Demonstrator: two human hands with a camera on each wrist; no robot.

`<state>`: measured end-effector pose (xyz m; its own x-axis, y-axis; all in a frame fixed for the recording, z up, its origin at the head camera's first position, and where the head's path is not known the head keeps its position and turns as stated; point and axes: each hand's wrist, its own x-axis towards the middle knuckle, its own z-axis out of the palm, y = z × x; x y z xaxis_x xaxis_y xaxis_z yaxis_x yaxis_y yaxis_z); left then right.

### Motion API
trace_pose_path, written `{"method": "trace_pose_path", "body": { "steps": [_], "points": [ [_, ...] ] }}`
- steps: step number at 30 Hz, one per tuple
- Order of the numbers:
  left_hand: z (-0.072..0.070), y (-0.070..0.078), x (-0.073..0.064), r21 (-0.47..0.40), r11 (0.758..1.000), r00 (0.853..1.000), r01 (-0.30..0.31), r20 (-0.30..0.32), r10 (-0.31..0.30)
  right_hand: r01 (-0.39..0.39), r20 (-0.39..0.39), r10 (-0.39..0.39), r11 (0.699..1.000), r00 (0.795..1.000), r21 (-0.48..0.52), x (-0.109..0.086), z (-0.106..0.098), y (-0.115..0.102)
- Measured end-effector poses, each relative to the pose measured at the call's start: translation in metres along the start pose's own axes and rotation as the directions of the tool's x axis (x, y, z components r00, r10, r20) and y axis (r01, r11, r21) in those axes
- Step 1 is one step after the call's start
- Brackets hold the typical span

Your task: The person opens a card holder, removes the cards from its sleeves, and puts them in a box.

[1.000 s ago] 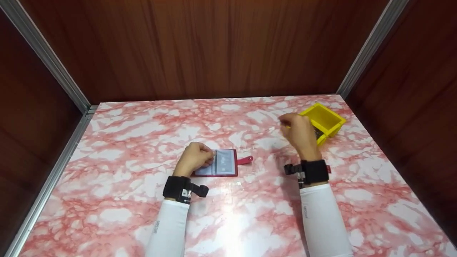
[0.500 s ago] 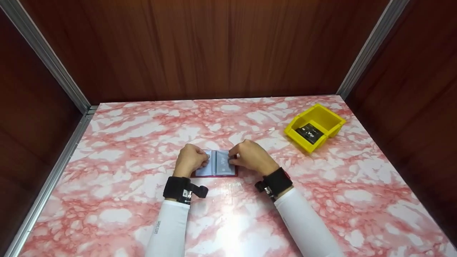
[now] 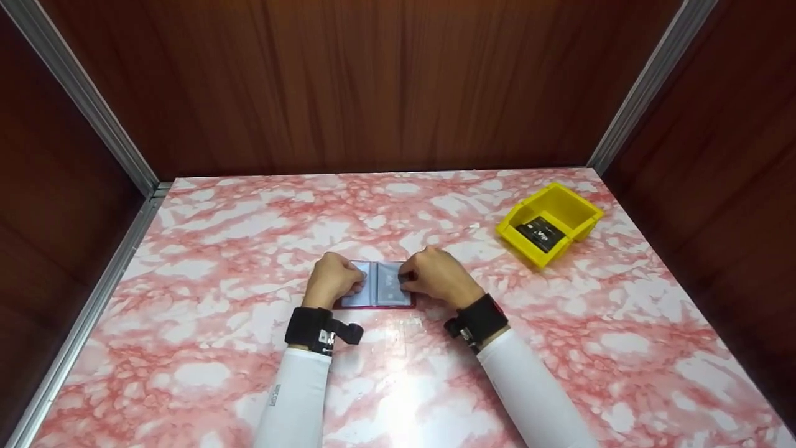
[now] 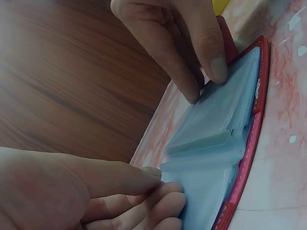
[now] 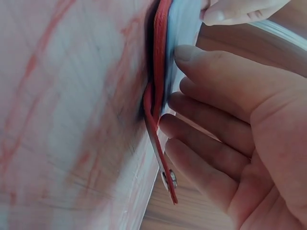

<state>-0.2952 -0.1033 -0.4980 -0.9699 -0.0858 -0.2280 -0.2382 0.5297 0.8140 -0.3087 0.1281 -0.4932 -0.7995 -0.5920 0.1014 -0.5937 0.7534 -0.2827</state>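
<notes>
A small red card holder (image 3: 392,292) lies spread on the table, its clear plastic sleeves (image 4: 206,115) facing up. At its left half, my left hand (image 3: 329,280) pinches the edge of a sleeve between thumb and curled fingers. My right hand (image 3: 443,277) pinches the outer edge of the right-hand sleeves, thumb on top. The right wrist view shows the holder's red strap (image 5: 158,148) with a metal snap, hanging out beside my right fingers. Whether a card sits inside the pinched sleeves cannot be made out.
A yellow bin (image 3: 575,218) stands at the back right of the pink-and-white marbled table (image 3: 217,267). Several black cards (image 3: 541,235) lie in it, the top one lettered "Vip". Dark wood-grain panels (image 3: 373,87) enclose the back and sides.
My right hand has come from beside the yellow bin, left and nearer, to the card holder's right side, then stayed there. My left hand has kept its place.
</notes>
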Motion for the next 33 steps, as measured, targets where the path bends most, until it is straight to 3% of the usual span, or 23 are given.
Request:
{"method": "trace_pose_path", "body": {
  "steps": [5,12,23,29,33],
  "points": [
    [0.0,-0.001,0.0,0.003,1.0,1.0,-0.01,0.007,0.01,0.001,-0.007,-0.001,1.0,1.0,0.005,0.001,0.002,0.0],
    [-0.001,-0.002,0.002,-0.019,1.0,0.999,0.001,0.033,0.0,0.08,-0.038,-0.078,0.996,0.996,0.038,0.002,0.006,-0.004],
    [-0.001,-0.002,0.001,-0.052,0.999,0.999,0.008,0.04,-0.006,0.097,-0.043,-0.095,0.994,0.995,0.048,0.004,0.008,-0.003],
    [-0.002,-0.001,0.001,-0.076,0.997,0.999,0.014,0.045,-0.01,0.059,-0.132,-0.049,0.996,0.99,0.071,0.005,0.003,-0.004],
    [-0.002,-0.001,0.001,-0.105,0.994,0.998,0.019,0.062,-0.013,0.082,-0.155,-0.068,0.993,0.986,0.089,0.006,0.003,-0.011]
  ]
}}
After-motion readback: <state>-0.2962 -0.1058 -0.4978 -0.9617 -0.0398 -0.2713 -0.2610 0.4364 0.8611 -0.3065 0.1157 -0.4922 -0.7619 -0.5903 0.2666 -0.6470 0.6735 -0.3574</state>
